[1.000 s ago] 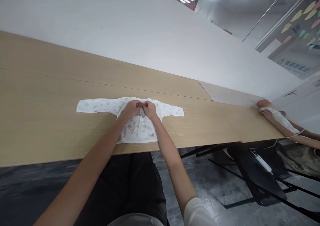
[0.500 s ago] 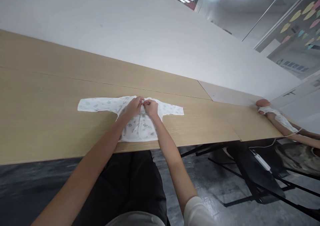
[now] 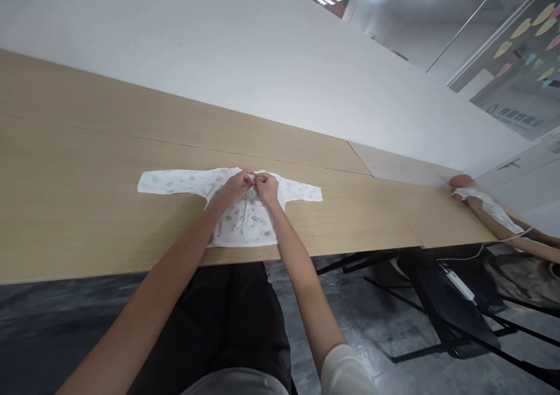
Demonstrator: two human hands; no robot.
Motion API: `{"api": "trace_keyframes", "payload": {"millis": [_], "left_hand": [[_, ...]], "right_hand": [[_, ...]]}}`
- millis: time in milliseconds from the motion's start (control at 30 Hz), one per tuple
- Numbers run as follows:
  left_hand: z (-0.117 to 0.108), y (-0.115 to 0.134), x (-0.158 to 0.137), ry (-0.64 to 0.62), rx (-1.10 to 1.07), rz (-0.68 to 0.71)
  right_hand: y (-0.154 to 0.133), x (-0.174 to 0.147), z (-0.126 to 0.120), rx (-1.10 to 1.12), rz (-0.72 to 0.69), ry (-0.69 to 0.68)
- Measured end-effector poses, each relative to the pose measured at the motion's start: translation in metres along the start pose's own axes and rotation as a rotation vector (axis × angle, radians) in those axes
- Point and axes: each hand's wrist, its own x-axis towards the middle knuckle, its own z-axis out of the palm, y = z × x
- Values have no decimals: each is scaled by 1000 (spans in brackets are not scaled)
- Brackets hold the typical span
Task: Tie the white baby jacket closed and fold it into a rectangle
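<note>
One white wall (image 3: 175, 51) runs along the far edge of one long wooden tabletop (image 3: 87, 220). One black chair (image 3: 455, 325) stands below the near edge, to the right. Towards the tabletop's right end lies one doll (image 3: 479, 194) in a white garment, a co-worker's arm (image 3: 481, 215) beside it.

One small printed shirt (image 3: 231, 227) lies flat by the near edge, its hem just short of that edge, collar towards the far one. Its two sleeves spread sideways; wood stretches well beyond both cuffs, and a narrower strip separates collar and wall.

Two hands meet at the collar: the left hand (image 3: 237, 186) and right hand (image 3: 266, 188) pinch its fabric, fingertips nearly touching; any fastener between them is too small to tell.
</note>
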Motion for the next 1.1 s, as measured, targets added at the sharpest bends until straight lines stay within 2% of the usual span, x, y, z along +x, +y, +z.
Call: {"api": "trace_keyframes", "payload": {"millis": [100, 167, 300, 467, 600, 700, 933, 1100], "left_hand": [[-5, 1, 0, 29, 126, -1], [-11, 2, 0, 23, 242, 0], [-20, 4, -1, -114, 390, -53], [-23, 0, -4, -222, 353, -112], [-23, -1, -5, -302, 292, -140], [-23, 0, -5, -295, 272, -154], [-18, 2, -7, -214, 252, -148], [-18, 5, -10, -232, 245, -72]], "right_hand": [[0, 2, -9, -11, 52, 12], [-1, 0, -16, -40, 37, 7], [-3, -12, -22, -189, -75, -113], [-5, -23, -20, -359, -174, -295], [-2, -19, -25, -292, -183, -387], [2, -16, -29, -248, -181, -434], [2, -15, -28, -308, -138, -399], [2, -15, -23, -299, -130, -298]]}}
